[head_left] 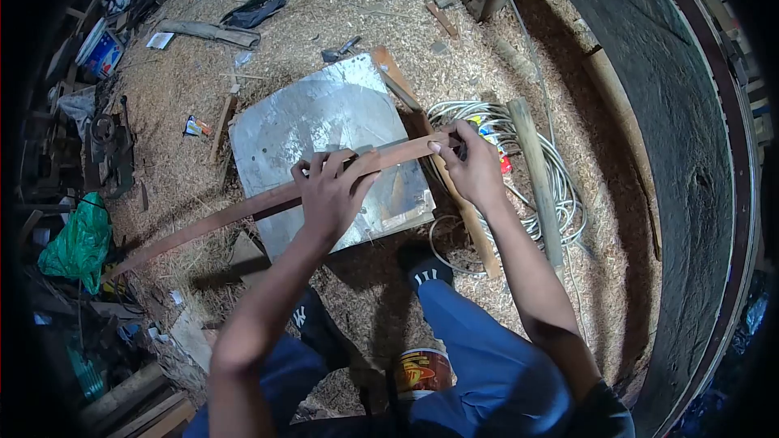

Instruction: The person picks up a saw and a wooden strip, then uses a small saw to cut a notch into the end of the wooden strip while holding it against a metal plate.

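Note:
A long, thin wooden strip [268, 199] crosses a metal-topped low table [268, 134] at a slant, its far end reaching down to the left near the sawdust. Over the middle of the strip lies my left hand [331, 195], fingers bent across it and closed on it. My right hand [475, 166] pinches the strip's right end between thumb and fingers, just past the table's right edge. The fingertips of my left hand are partly hidden behind the strip and the hand itself.
Right of the table lie a coil of pale cable [572, 195], a wooden post [535, 182] and a plank [462, 203]. A hammer [341, 50] rests behind it. A large dark slab [673, 154] stands at right. A green plastic bag [79, 243] sits at left; a bucket [423, 373] is between my legs.

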The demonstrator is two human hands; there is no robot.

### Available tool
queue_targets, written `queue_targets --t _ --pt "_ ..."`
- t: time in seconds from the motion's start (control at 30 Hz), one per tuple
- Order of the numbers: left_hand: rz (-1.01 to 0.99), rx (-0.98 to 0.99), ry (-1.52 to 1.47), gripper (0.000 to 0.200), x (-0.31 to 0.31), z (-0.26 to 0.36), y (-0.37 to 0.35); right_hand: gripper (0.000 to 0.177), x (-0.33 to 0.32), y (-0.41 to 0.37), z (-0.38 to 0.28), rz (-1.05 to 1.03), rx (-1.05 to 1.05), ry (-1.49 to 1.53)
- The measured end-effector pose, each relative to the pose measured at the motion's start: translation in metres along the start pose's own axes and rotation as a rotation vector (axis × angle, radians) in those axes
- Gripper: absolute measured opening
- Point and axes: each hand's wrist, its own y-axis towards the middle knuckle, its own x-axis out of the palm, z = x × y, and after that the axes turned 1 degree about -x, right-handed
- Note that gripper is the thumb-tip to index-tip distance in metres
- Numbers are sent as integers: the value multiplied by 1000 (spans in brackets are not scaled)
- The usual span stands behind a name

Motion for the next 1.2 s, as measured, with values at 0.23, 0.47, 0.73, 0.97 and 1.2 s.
queue_targets --t 0.23,0.47,0.73,0.97,1.2 --pt "64 37 -152 44 16 24 14 31 -4 -4 -3 -2 -19 23" --pt "14 77 -78 49 24 24 12 33 -15 -10 -2 -73 59 132" --pt "36 68 -28 51 22 22 11 84 -48 -55 6 217 123 294" --pt "15 40 -49 40 14 11 12 61 -82 -85 20 367 97 966" --pt "80 -53 -203 21 25 26 35 67 -53 -106 15 363 178 1098"
